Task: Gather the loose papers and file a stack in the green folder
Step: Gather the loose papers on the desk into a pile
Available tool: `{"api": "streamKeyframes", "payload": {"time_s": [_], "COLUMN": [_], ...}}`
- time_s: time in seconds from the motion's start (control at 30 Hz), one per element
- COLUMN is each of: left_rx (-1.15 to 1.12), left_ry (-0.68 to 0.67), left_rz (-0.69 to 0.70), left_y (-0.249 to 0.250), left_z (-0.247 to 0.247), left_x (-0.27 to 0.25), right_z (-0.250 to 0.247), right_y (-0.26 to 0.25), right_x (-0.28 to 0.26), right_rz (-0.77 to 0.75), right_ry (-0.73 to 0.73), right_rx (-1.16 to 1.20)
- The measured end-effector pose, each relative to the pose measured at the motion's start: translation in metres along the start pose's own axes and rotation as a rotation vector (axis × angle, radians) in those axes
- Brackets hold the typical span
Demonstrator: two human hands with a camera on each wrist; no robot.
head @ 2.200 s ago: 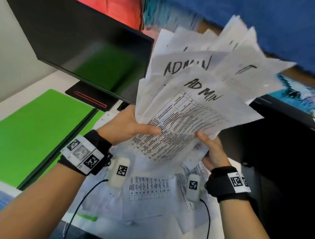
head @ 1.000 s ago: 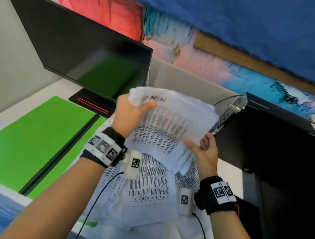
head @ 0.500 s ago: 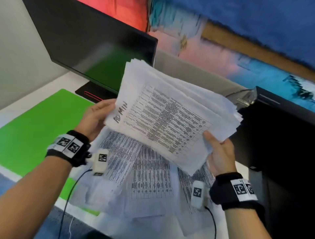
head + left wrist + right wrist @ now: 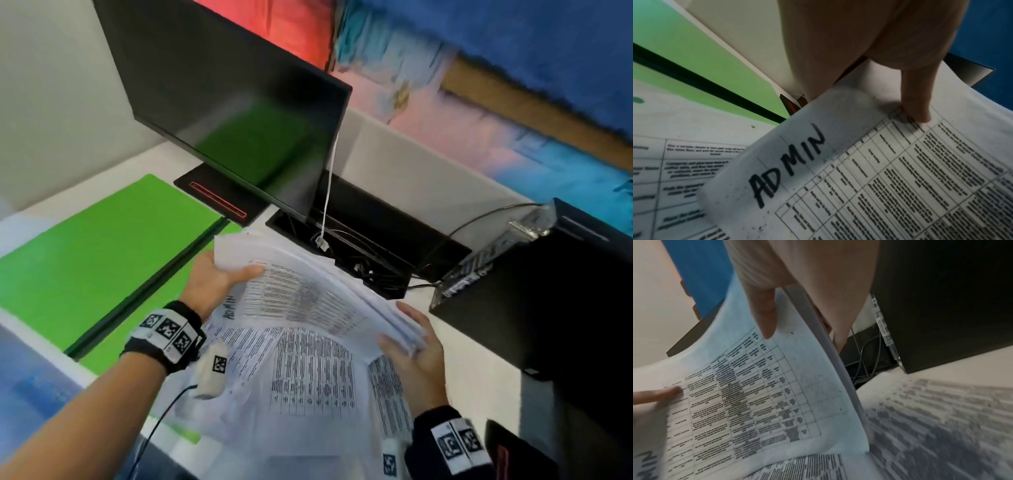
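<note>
Our left hand (image 4: 212, 279) and right hand (image 4: 416, 353) pinch opposite ends of the ADMIN paper stack (image 4: 308, 294); we should square its edges before swinging it to the open green folder (image 4: 89, 260), left of the left hand.

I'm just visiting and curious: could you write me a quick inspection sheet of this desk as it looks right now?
Surface: white desk, mostly covered.
Job's things: stack of papers marked ADMIN, held above the desk; green folder lying open at the left.
Clutter: loose printed sheets spread under the stack.
Hands: left hand grips the stack's left edge; right hand holds its right corner.
Cables: tangle in the black cable tray; white cable hanging from the monitor.
Surroundings: black computer case at the right; colourful wall behind.
</note>
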State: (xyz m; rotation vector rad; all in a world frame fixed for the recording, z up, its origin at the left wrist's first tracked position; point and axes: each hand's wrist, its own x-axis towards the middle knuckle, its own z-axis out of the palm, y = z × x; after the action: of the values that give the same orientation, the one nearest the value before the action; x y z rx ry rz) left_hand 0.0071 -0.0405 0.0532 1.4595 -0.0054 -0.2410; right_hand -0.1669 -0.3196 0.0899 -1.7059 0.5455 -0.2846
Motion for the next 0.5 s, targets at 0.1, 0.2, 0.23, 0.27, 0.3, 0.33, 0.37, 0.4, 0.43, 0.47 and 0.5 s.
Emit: {"api": "streamKeyframes", "payload": {"time_s": [0.1,0.2,0.23,0.27,0.3,0.33,0.37,0.4,0.43,0.47,0.5], "left_rx": [0.062,0.117,0.143,0.170,0.196,0.215,0.233,0.241,0.246,0.246,0.246], "left_ry": [-0.020,-0.102,-0.142,-0.191,-0.243,-0.290,-0.321,-0.338,-0.340,-0.328,-0.296], "left_rz": [0.005,0.080,0.111,0.139,0.157,0.174,0.188,0.200,0.213,0.235,0.265], "left_y": [0.009,0.030,0.038,0.048,0.057,0.066,0.073,0.081,0.087,0.091,0.091], "left_z": [0.001,0.000,0.000,0.001,0.003,0.005,0.007,0.009,0.010,0.008,0.005], "left_x": [0.000,0.005,0.008,0.011,0.013,0.014,0.017,0.019,0.022,0.025,0.031], "right_z": [-0.006,0.001,0.010,0.020,0.031,0.042,0.053,0.062,0.069,0.074,0.078], "right_y": [-0.024,-0.063,-0.076,-0.087,-0.093,-0.096,-0.098,-0.098,-0.098,-0.099,-0.100], "right_x": [0.006,0.014,0.018,0.023,0.027,0.031,0.035,0.039,0.042,0.043,0.042], "right_rz": [-0.057,-0.179,-0.211,-0.238,-0.254,-0.259,-0.260,-0.272,-0.309,-0.359,-0.407], "right_ry": [0.011,0.008,-0.034,-0.098,-0.175,-0.246,-0.285,-0.285,-0.254,-0.210,-0.166], "right_rx": [-0.094,-0.322,-0.432,-0.548,-0.656,-0.758,-0.861,-0.953,-1.038,-1.106,-1.154]}}
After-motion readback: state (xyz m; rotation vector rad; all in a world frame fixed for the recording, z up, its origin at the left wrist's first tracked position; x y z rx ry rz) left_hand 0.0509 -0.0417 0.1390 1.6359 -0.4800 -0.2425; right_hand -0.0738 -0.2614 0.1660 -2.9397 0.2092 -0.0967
